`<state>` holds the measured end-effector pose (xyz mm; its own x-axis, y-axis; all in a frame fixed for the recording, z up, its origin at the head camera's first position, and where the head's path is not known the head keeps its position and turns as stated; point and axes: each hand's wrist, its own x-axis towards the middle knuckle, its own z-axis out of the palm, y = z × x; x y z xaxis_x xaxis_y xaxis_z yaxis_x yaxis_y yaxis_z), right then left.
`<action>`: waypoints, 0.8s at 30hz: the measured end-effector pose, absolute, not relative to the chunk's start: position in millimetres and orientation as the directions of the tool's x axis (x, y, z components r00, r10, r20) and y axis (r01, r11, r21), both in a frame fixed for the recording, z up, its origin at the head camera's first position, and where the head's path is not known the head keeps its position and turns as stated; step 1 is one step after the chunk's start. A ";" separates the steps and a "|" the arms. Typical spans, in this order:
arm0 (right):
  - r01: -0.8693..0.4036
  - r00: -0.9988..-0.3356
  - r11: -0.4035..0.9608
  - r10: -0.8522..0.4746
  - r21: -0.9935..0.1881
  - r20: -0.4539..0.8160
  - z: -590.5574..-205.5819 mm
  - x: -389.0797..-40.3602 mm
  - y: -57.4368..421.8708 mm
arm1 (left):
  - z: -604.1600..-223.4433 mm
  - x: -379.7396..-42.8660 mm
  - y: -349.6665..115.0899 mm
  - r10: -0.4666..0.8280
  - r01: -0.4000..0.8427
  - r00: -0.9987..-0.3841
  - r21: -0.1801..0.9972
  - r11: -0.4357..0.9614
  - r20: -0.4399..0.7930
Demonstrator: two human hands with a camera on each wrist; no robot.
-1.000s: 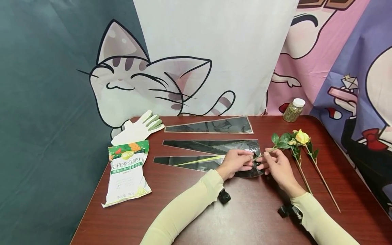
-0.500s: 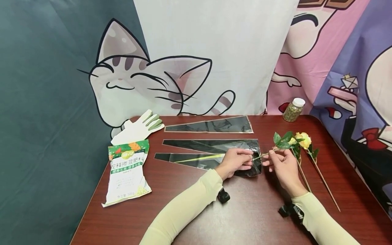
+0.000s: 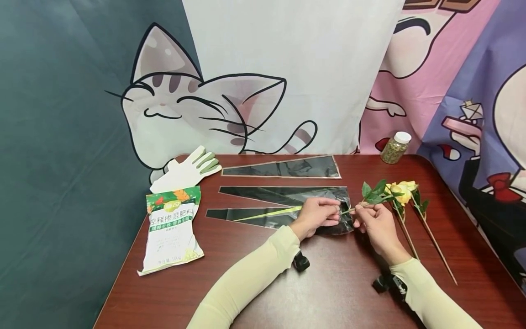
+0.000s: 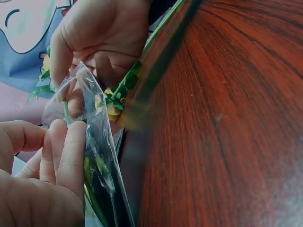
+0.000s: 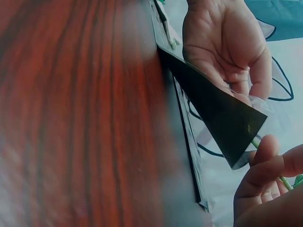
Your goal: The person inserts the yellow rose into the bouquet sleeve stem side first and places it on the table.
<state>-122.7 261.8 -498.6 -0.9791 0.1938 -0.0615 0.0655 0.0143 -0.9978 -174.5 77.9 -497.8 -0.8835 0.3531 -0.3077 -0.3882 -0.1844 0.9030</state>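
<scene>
My left hand (image 3: 315,217) pinches the mouth of a tapered flower sleeve (image 3: 265,216), clear on one face and black on the other. A yellow-green strip shows through its clear side. In my right hand (image 3: 377,224) is the thin green stem (image 3: 347,211) of a yellow rose, pinched between thumb and fingers, its leaves (image 3: 375,193) sticking up beyond. The stem's end enters the sleeve's opening, as the black side of the sleeve (image 5: 213,111) in the right wrist view also shows. The held rose's bloom overlaps the roses lying behind it, so their outlines merge.
Two more rose stems (image 3: 433,237) lie to the right. Behind are another sleeve (image 3: 255,194) and a farther one (image 3: 283,168). A jar (image 3: 395,148) stands at the back right; a glove (image 3: 185,171) and a fertilizer bag (image 3: 172,233) lie left on the table (image 3: 328,292).
My right hand first drew back to the right along the stem, then came slightly left, bringing the rose and its leaves toward the sleeve. My left hand stays at the sleeve's mouth.
</scene>
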 end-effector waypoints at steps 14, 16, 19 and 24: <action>0.134 -0.983 -0.001 0.128 -0.991 -0.133 -502.9 -117.9 258.7 | -496.8 -176.1 80.5 0.368 -0.399 -0.877 0.896 -0.195 -0.310; 0.138 -0.984 -0.009 0.116 -0.990 -0.138 -502.1 -117.7 259.0 | -496.8 -176.7 79.7 0.368 -0.400 -0.876 0.895 -0.197 -0.310; 0.146 -0.984 -0.018 0.099 -0.989 -0.148 -500.7 -117.3 259.7 | -497.4 -177.4 78.4 0.368 -0.406 -0.874 0.892 -0.200 -0.315; 0.140 -0.982 -0.032 0.123 -0.990 -0.143 -498.4 -118.3 261.3 | -498.0 -177.9 76.4 0.369 -0.412 -0.873 0.888 -0.203 -0.321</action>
